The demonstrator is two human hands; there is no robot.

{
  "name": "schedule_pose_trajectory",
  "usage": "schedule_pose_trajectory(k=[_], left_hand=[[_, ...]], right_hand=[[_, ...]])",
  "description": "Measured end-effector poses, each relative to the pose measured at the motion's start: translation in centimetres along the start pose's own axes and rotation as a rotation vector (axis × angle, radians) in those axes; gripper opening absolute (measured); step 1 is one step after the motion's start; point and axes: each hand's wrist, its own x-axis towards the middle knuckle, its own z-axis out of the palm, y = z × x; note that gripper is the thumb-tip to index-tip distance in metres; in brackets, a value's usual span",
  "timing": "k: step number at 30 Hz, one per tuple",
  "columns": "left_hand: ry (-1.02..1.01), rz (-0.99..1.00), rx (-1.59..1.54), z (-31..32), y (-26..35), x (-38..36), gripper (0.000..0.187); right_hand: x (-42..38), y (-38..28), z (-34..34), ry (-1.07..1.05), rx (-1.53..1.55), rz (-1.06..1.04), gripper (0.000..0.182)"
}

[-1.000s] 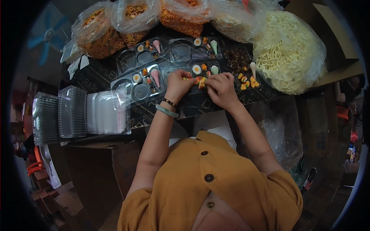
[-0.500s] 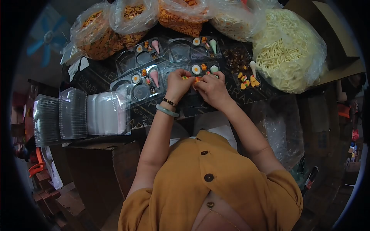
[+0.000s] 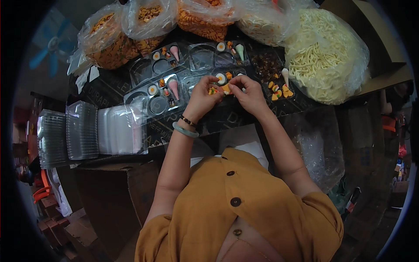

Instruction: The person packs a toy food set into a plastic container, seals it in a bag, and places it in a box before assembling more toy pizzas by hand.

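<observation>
My left hand (image 3: 203, 97) is curled, with a small multicoloured piece (image 3: 212, 91) showing at its fingers. My right hand (image 3: 249, 95) pinches a small orange piece (image 3: 226, 89) between thumb and forefinger, close to the left fingertips. Both hands are over a clear plastic tray (image 3: 188, 83), which they partly cover. Just beyond the fingers lie a miniature fried egg (image 3: 221, 78) and an orange-and-yellow burger-like piece (image 3: 229, 75). To the left, another clear tray (image 3: 144, 97) bears a pink cone (image 3: 173, 89) and several small food-shaped pieces.
Bags of orange pieces (image 3: 203, 27) and pale strands (image 3: 321, 59) line the back. Loose orange pieces (image 3: 286, 91) and a white-topped cone (image 3: 285, 75) lie at the right, below a dark brown pile (image 3: 266, 65). Stacked clear trays (image 3: 81, 131) stand front left.
My hands have drawn slightly apart, the right one turning so that its pinch and the orange piece show. My left hand has opened its curl a little.
</observation>
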Motion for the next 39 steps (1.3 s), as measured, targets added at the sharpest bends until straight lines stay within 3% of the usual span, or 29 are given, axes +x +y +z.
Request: schedule_pose_trajectory(k=[3,5,12,14,17,25,27,33,35,36,37,38,39], left_hand=[[0.103,0.052,0.254,-0.7,-1.6,0.6,0.025],[0.148,0.039,0.449,-0.6,-1.0,0.4,0.017],[0.171,0.066,0.583,-0.5,-0.6,0.5,0.016],[0.218,0.061,0.504,-0.7,-0.9,0.5,0.017],[0.193,0.033,0.405,-1.4,-2.0,0.9,0.018],[0.208,0.037,0.558,-0.3,-0.9,0.6,0.019],[0.224,0.037,0.585,-0.4,-0.9,0.6,0.02],[0.23,0.064,0.592,-0.5,-1.4,0.8,0.019],[0.329,0.05,0.258,-0.4,-2.1,0.9,0.017],[0.331,0.049,0.258,-0.3,-1.4,0.9,0.017],[0.359,-0.041,-0.165,0.0,-0.4,0.8,0.016],[0.375,-0.133,-0.589,0.1,0.1,0.7,0.014],[0.373,-0.134,-0.589,0.1,-0.2,0.8,0.014]], right_hand=[[-0.8,-0.7,-0.7,0.018,-0.208,-0.108,0.009],[-1.1,-0.7,-0.6,0.015,-0.53,-0.58,0.005],[-1.9,0.1,-0.4,-0.087,-0.715,-0.563,0.005],[-1.8,0.1,-0.3,-0.101,-0.562,-0.491,0.011],[-1.4,0.1,-1.5,-0.033,-0.601,-0.384,0.011],[-2.0,-0.1,-0.7,-0.106,-0.713,-0.437,0.008],[-2.0,-0.4,-0.6,-0.036,-0.842,-0.32,0.01],[-1.9,-1.1,0.3,0.017,-0.903,-0.235,0.014],[-2.0,-1.2,-0.1,0.031,-0.838,-0.259,0.014],[-2.1,-1.5,-0.2,0.046,-0.778,-0.279,0.015],[-2.2,-1.9,0.0,0.044,-0.777,-0.279,0.015],[-2.3,-2.4,0.5,0.011,-0.46,-0.188,0.018],[-2.4,-2.9,1.0,-0.019,-0.144,-0.096,0.022]])
